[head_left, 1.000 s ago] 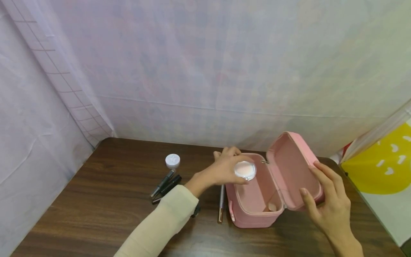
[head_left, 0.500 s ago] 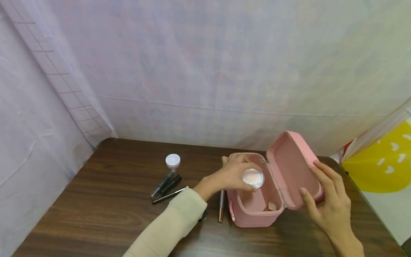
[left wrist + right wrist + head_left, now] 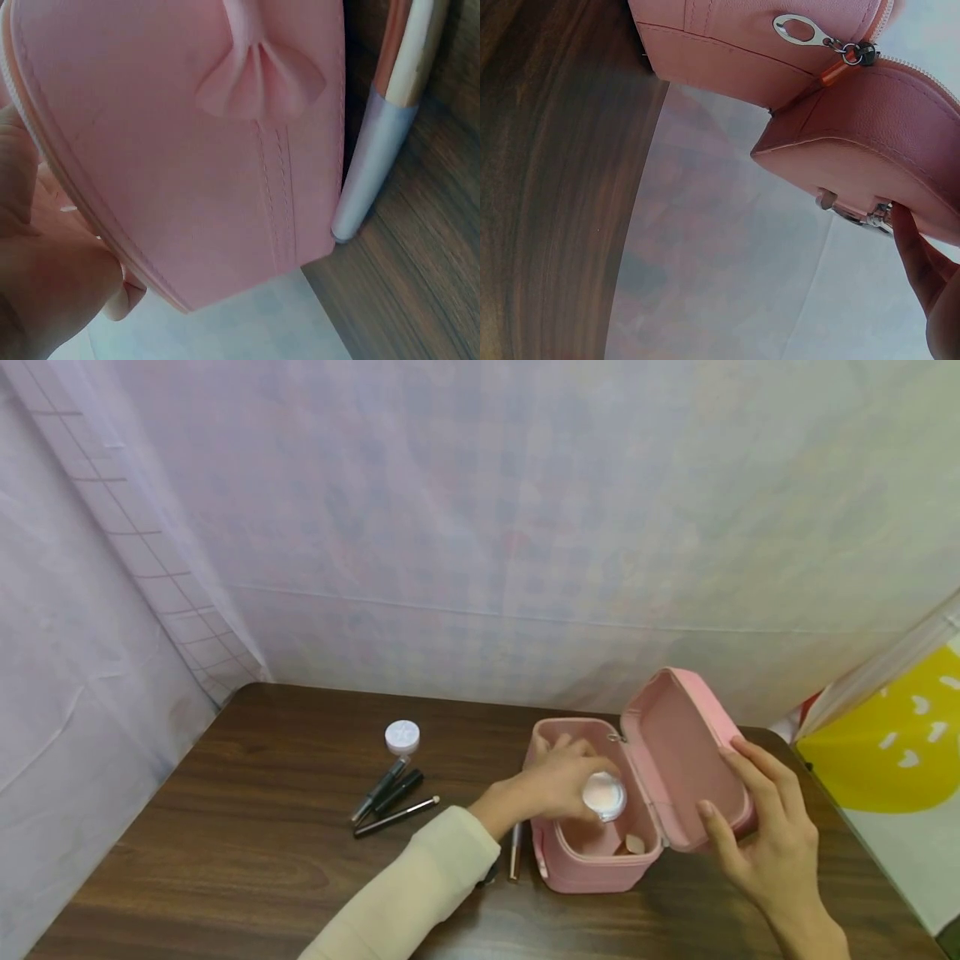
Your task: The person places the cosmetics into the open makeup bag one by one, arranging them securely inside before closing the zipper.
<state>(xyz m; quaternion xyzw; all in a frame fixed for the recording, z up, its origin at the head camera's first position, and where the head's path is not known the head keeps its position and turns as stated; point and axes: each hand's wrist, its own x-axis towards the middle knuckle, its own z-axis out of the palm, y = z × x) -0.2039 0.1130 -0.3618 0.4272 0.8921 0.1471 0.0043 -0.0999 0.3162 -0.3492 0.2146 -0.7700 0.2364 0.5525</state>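
My left hand [image 3: 558, 781] holds a round powder compact [image 3: 604, 796] with a pale centre and shiny rim, inside the opening of a pink makeup case [image 3: 600, 874]. The left wrist view shows the hand [image 3: 52, 262] reaching over the zippered rim beside the case's bow-trimmed side [image 3: 180, 172]. My right hand [image 3: 776, 827] grips the raised lid [image 3: 678, 760], thumb at its inner edge and fingers outside. In the right wrist view, a finger [image 3: 911, 244] touches the lid beside metal fittings [image 3: 881, 216]. A small beige piece [image 3: 634, 844] lies in the case's near corner.
A slim lilac-and-gold stick [image 3: 515, 856] lies along the case's left side. Farther left are a white round jar [image 3: 402, 737], dark tubes [image 3: 380, 790] and a thin brush-like stick [image 3: 397, 817]. A pale curtain [image 3: 465, 568] hangs behind the brown table [image 3: 225, 843].
My left hand has moved right and nearer, carrying the compact from above the case's left rim down into its opening. The right hand and the lid have stayed in place.
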